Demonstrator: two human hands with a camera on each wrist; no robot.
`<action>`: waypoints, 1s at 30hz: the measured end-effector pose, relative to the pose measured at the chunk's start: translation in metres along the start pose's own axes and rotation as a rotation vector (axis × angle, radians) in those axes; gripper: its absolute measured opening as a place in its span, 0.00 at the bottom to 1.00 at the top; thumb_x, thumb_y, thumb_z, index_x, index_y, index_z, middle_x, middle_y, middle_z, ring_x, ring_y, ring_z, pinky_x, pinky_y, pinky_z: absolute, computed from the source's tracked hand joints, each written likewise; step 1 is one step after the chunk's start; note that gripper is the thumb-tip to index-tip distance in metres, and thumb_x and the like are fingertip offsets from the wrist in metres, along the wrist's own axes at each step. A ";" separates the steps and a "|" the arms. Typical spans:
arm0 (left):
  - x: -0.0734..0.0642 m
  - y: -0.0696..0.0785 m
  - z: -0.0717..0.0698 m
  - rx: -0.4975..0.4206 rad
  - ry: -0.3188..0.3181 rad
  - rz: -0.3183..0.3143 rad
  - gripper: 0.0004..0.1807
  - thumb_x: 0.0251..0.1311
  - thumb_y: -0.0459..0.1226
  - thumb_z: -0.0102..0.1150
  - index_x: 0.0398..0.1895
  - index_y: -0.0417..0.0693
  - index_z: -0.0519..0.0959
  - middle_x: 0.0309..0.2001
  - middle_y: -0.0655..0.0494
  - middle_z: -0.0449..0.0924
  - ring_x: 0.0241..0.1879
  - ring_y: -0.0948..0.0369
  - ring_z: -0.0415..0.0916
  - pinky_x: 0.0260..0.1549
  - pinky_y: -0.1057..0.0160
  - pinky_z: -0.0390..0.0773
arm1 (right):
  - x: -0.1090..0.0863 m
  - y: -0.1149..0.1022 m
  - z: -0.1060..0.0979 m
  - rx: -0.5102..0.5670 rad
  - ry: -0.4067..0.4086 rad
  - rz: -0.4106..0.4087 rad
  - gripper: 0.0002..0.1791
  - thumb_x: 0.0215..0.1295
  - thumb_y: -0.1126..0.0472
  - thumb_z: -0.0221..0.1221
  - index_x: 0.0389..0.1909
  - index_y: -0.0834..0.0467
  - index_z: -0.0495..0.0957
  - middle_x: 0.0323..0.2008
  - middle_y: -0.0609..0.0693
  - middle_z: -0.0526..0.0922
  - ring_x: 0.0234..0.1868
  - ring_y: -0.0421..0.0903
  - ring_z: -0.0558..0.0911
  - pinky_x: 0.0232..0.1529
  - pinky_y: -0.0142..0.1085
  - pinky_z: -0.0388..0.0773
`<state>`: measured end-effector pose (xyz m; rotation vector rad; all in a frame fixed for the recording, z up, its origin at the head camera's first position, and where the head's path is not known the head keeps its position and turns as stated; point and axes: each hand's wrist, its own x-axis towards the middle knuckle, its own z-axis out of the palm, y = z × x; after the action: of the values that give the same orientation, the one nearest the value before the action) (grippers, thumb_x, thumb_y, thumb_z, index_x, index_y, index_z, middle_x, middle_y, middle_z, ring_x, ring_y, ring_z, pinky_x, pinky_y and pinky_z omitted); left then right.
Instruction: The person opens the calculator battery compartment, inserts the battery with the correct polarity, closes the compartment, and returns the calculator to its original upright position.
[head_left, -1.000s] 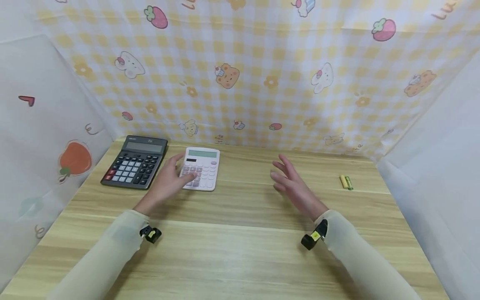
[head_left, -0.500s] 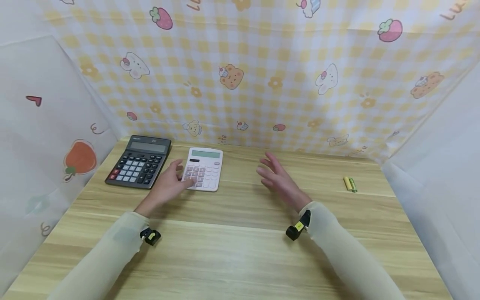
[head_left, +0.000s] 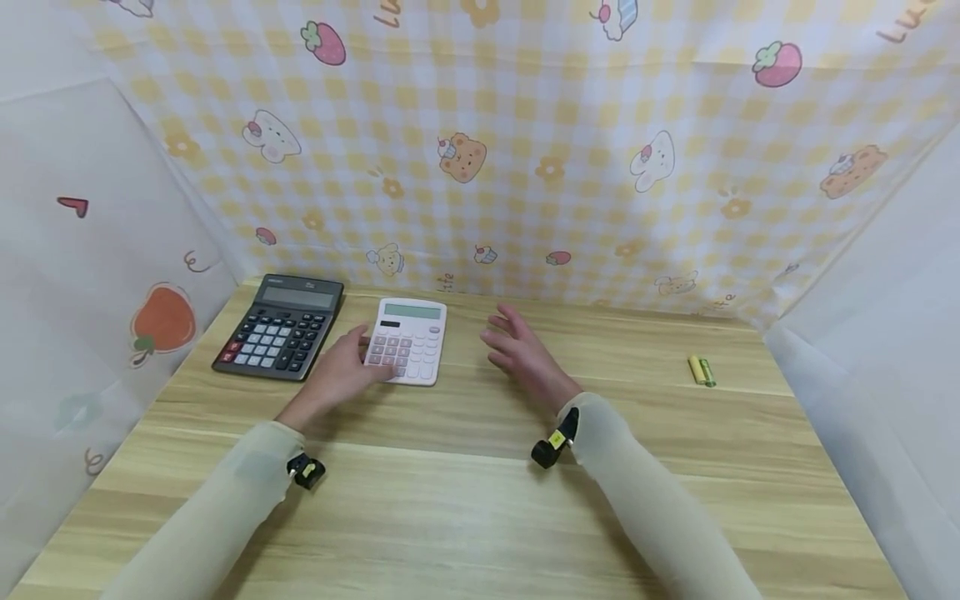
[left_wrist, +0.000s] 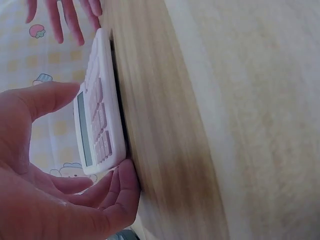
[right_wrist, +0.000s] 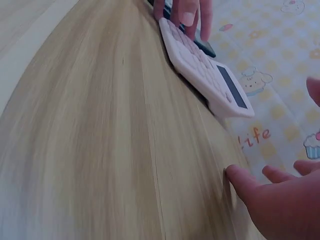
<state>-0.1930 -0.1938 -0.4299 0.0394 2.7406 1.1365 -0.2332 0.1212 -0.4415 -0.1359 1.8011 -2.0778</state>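
Right hand [head_left: 528, 357] has advanced toward 9 o'clock, fingers extended and unloaded. Pale calculator [head_left: 420, 340] lies at its 9 o'clock and at 2 o'clock from the left hand [head_left: 339, 377], whose fingertips meet the edge; a thumb pinch cannot be confirmed.

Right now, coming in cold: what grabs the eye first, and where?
Probably the pale pink calculator left of centre, with the left hand at its left edge and the right hand apart from it on the other side. Behind them, the yellow-checked cloth with cartoon prints fills the background. A larger dark calculator lies at the far left of the wooden table.
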 end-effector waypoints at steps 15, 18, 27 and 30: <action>0.002 0.005 0.001 0.110 -0.037 -0.062 0.65 0.55 0.52 0.84 0.86 0.30 0.56 0.75 0.24 0.62 0.67 0.32 0.71 0.69 0.31 0.70 | 0.027 0.004 0.035 0.011 -0.011 0.058 0.41 0.84 0.62 0.57 0.90 0.58 0.49 0.88 0.59 0.54 0.83 0.59 0.63 0.78 0.53 0.69; 0.003 0.004 0.001 0.124 -0.040 -0.047 0.66 0.52 0.52 0.87 0.85 0.31 0.58 0.74 0.24 0.63 0.66 0.31 0.71 0.68 0.31 0.71 | 0.030 0.006 0.042 -0.008 -0.038 0.055 0.42 0.84 0.63 0.57 0.90 0.59 0.49 0.88 0.59 0.52 0.84 0.59 0.62 0.78 0.53 0.69; 0.004 0.002 0.003 0.169 -0.050 -0.022 0.63 0.51 0.51 0.89 0.82 0.30 0.63 0.70 0.26 0.68 0.68 0.34 0.69 0.66 0.33 0.73 | 0.032 0.008 0.056 -0.025 -0.093 0.035 0.42 0.82 0.64 0.58 0.89 0.59 0.51 0.89 0.57 0.52 0.84 0.57 0.62 0.77 0.53 0.70; 0.005 0.002 0.004 0.178 -0.051 -0.028 0.62 0.53 0.50 0.88 0.83 0.30 0.63 0.70 0.27 0.69 0.68 0.35 0.69 0.67 0.34 0.73 | 0.033 0.008 0.057 -0.025 -0.107 0.031 0.41 0.82 0.64 0.58 0.89 0.57 0.52 0.88 0.56 0.53 0.83 0.57 0.65 0.77 0.53 0.70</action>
<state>-0.1978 -0.1897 -0.4322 0.0523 2.7796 0.8699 -0.2435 0.0562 -0.4458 -0.2200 1.7551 -1.9878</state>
